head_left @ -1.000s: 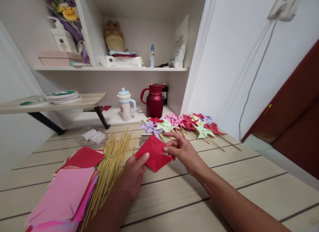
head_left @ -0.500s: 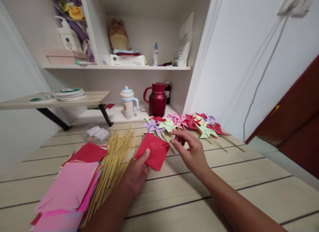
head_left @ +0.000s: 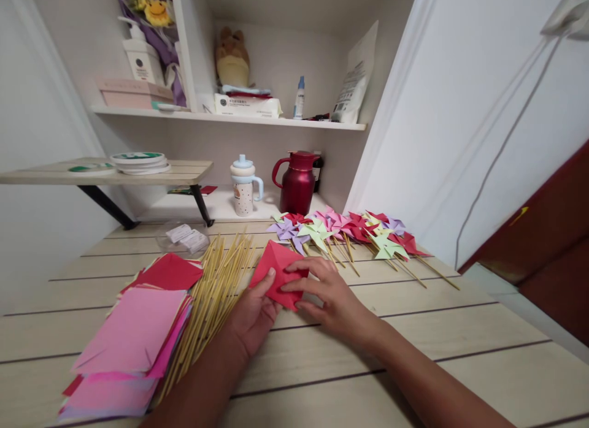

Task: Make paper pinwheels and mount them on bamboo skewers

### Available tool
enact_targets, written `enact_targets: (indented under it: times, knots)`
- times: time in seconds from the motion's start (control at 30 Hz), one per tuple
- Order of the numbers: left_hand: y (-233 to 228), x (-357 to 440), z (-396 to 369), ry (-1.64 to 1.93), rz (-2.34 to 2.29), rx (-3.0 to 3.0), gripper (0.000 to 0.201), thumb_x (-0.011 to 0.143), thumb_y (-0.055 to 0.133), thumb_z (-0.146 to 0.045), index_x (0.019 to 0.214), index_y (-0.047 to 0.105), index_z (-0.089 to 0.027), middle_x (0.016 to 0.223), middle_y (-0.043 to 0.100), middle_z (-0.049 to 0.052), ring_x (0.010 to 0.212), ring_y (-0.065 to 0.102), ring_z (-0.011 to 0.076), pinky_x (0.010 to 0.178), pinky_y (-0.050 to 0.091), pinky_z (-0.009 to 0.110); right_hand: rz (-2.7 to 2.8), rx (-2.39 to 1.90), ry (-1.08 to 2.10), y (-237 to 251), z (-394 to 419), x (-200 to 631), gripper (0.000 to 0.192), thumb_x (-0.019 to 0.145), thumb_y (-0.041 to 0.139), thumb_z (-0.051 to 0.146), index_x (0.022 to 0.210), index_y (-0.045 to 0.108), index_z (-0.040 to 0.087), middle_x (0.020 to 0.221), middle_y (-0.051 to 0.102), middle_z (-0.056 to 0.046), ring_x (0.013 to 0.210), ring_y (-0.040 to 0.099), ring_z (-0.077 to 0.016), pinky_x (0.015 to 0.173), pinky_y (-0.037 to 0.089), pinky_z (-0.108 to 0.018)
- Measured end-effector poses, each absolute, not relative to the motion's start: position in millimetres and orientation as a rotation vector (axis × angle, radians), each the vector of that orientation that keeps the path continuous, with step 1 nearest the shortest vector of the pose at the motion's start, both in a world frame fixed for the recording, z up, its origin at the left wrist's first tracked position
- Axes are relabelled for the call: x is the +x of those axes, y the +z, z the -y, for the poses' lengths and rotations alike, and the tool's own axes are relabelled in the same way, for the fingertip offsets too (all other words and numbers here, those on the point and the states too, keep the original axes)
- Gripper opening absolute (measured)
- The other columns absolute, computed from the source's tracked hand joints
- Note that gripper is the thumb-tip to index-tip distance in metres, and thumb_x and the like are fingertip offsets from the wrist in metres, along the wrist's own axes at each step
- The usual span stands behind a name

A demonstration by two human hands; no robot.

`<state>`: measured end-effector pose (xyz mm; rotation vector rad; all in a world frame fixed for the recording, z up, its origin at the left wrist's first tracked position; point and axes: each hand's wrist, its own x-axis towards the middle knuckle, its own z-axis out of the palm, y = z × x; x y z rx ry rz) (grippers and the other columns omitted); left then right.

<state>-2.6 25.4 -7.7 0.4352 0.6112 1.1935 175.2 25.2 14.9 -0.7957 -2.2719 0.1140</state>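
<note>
A red paper square (head_left: 278, 275) is held up over the table. My left hand (head_left: 255, 314) grips its lower left edge, thumb on top and fingers underneath. On the right side of the sheet, my right hand (head_left: 329, 293) has its curved fingers on the paper and its thumb at the lower right edge. Left of my hands lie thin wooden sticks (head_left: 218, 281) in a loose bundle. Beside them is a stack of coloured paper squares (head_left: 138, 324), pink and red on top. Finished paper pinwheels (head_left: 317, 232) on sticks lie beyond my hands.
A clear round container (head_left: 184, 238) with white labels sits behind the sticks. Farther back stand a spotted cup (head_left: 243, 189) and a red jug (head_left: 297, 186). A small raised shelf (head_left: 188, 172) on black legs is at the left. The wall (head_left: 414, 133) borders the right.
My right hand has moved left from a pinch beside the sheet's right corner onto the red paper. The view has shifted slightly. My left hand keeps its hold.
</note>
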Motion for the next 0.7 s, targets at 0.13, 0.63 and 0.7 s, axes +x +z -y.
enact_targets:
  times: [0.13,0.63,0.7]
  knots:
    - [-5,-2,-26,1.225,-0.632,0.38,0.022,0.089,0.063,-0.016,0.109,0.068,-0.013,0.106,0.075,0.01,0.086,0.072,0.0143,0.076,0.058,0.022,2.272,-0.783,0.134,16,-26,177,0.038,0.079,0.06,0.004,0.106,0.069,0.03,0.126,0.06,-0.005,0.118,0.051,-0.0258,0.099,0.04,-0.048]
    - [-4,2,-23,1.285,-0.669,0.455,0.029,0.085,0.068,-0.016,0.114,0.066,-0.013,0.109,0.075,0.011,0.093,0.073,0.0201,0.079,0.059,0.028,2.186,-0.815,0.24,25,-19,176,0.024,0.083,0.065,0.02,0.105,0.069,0.029,0.135,0.052,-0.007,0.127,0.045,-0.0289,0.107,0.035,-0.053]
    - [-5,3,-23,1.281,-0.665,0.462,0.03,0.085,0.068,-0.016,0.114,0.066,-0.013,0.11,0.075,0.011,0.094,0.072,0.0207,0.08,0.059,0.029,2.164,-0.829,0.169,21,-22,175,0.022,0.083,0.06,0.012,0.095,0.071,0.028,0.129,0.057,-0.006,0.123,0.048,-0.0285,0.104,0.035,-0.054]
